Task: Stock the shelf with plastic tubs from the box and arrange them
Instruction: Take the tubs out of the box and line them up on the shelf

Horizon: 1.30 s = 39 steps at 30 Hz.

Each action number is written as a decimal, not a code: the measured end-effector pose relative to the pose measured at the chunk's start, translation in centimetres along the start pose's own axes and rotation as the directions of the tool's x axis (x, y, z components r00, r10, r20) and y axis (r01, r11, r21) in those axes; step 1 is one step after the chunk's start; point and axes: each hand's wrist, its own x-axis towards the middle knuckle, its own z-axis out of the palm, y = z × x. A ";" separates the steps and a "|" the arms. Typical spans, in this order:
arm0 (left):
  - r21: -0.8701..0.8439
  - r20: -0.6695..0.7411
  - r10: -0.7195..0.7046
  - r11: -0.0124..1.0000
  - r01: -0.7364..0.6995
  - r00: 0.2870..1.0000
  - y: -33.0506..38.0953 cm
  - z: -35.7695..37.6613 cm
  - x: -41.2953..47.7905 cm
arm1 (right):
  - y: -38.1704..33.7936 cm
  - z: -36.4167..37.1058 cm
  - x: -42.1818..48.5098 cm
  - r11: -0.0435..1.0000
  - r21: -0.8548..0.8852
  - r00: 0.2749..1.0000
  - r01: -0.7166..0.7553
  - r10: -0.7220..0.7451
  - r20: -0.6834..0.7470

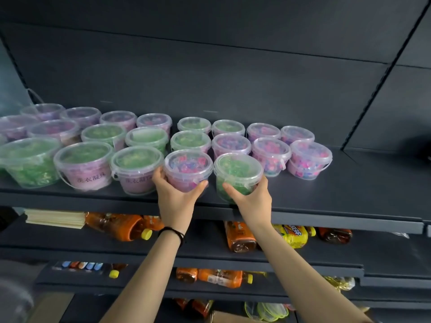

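Note:
Several clear plastic tubs with lids stand in rows on the dark shelf, filled with green or pink and purple pieces. My left hand grips a pink-filled tub at the front of the rows. My right hand grips a green-filled tub just to its right. Both tubs rest near the shelf's front edge. The box is not clearly in view.
Bare shelf surface lies to the right of the pink tub at the row's end. Orange drink bottles and a yellow packet lie on the shelves below. A stack of pale flat sheets sits lower left.

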 end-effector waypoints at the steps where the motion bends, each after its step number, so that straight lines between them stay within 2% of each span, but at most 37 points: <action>1: 0.013 0.008 0.001 1.000 -0.001 1.000 0.1 -0.1 -0.1 | 0.0 -0.1 0.0 1.000 -0.001 1.000 0.000 0.000 0.015; 6: 0.099 0.057 0.058 0.993 -0.063 0.997 0.7 -0.9 -1.1 | 0.8 -1.7 -0.9 0.998 0.037 0.995 0.057 -0.059 0.080; 11: 0.164 -0.093 0.035 0.986 -0.019 0.995 0.6 -1.8 -5.8 | 3.8 -5.4 -3.6 0.988 0.091 0.990 0.122 -0.114 -0.084; 14: 0.201 -0.095 0.043 0.979 -0.023 0.995 -0.1 -1.5 -10.3 | 6.9 -8.1 -5.5 0.989 0.074 0.987 0.128 -0.119 -0.108; 18: 0.310 -0.003 -0.055 0.949 0.053 0.999 -3.3 0.0 -18.1 | 13.4 -11.9 -8.1 0.999 -0.013 0.999 0.034 -0.033 0.038; 21: 0.417 0.073 -0.219 0.893 0.170 0.973 -7.6 0.8 -24.5 | 19.7 -14.1 -11.1 0.985 -0.145 0.981 -0.096 0.118 0.156; 26: 0.566 0.107 -0.491 0.745 0.353 0.865 -16.0 0.7 -32.8 | 29.9 -16.0 -17.0 0.912 -0.327 0.905 -0.250 0.339 0.256; 30: 0.602 0.156 -0.670 0.647 0.468 0.726 -22.9 1.4 -36.6 | 37.6 -15.0 -20.0 0.839 -0.442 0.825 -0.317 0.474 0.308; 33: 0.674 0.098 -0.752 0.532 0.513 0.652 -28.0 2.0 -38.5 | 43.1 -12.8 -21.5 0.785 -0.515 0.766 -0.345 0.552 0.330; 35: 0.720 0.002 -0.790 0.427 0.547 0.613 -31.1 2.6 -39.4 | 46.7 -11.0 -22.4 0.752 -0.561 0.721 -0.346 0.596 0.353; 36: 0.708 -0.026 -0.816 0.393 0.586 0.578 -32.6 2.8 -40.0 | 48.4 -10.1 -22.8 0.735 -0.586 0.701 -0.341 0.614 0.362; 39: 0.523 -0.024 -0.889 0.378 0.764 0.456 -36.5 4.0 -41.5 | 52.8 -7.2 -23.4 0.689 -0.624 0.664 -0.368 0.665 0.343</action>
